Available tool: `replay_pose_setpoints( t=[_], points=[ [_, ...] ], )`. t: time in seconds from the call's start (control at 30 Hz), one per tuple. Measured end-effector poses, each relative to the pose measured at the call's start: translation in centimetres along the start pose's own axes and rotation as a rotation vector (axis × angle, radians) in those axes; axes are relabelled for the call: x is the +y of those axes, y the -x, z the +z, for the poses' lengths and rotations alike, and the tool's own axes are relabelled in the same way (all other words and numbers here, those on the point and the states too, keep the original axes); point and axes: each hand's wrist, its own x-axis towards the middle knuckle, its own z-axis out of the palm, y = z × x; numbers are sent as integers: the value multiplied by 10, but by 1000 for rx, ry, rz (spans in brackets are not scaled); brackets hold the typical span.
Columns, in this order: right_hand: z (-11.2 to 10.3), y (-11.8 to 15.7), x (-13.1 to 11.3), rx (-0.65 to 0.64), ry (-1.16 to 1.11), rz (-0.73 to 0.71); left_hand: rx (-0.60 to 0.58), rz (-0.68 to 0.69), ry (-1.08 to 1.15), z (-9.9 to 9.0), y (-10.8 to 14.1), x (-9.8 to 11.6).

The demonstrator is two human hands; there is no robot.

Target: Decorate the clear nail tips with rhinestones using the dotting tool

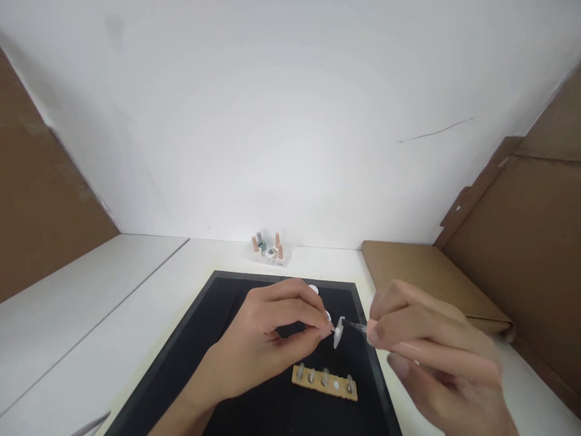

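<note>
My left hand (281, 330) is closed in a pinch over the black mat, its fingertips on the thin end of a small white piece (338, 334). That piece stands on edge between my two hands. From the right, my right hand (436, 351) grips a small brush (356, 326) with a thin, dark, partly clear stem; the fingers cover most of its handle. The brush tip meets or nearly meets the top of the white piece. Below both hands lies a tan strip (324, 383) with several small upright clear pieces and a white dot on it.
Behind the mat (254, 406), a clear tray (272, 261) holds several small bottles with peach and grey caps. White round pieces (313, 289) show partly behind my left hand. A flat cardboard box (408, 266) lies at the right, beside brown cardboard walls.
</note>
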Motion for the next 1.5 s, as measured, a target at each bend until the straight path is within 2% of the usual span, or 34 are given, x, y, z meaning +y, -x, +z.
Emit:
replay_pose_setpoints(
  t=[0.2,0.4,0.53,0.73,0.9,1.03,1.4,1.5],
  points=[
    [-2,3,5,-71,39,7,-6,9,8,0,1,2],
    [-3,4,5,-31,-4,12,4,-35,66,-2,2,0],
    [-1,1,1,-39,-42,2,9,-111,140,-3,1,-2],
    [-3,8,5,-38,56,63,22,-264,306,-2,4,-5],
    [5,7,0,5,-32,69,19,-382,321,-2,2,-5],
    [11,2,-4,0,-40,22,-27,-455,319,-4,-1,-3],
    [6,6,1,-56,-1,78,-25,-494,487,-3,-1,-3],
    [2,7,3,-77,28,42,-20,-490,514,-3,-1,-2]
  ],
)
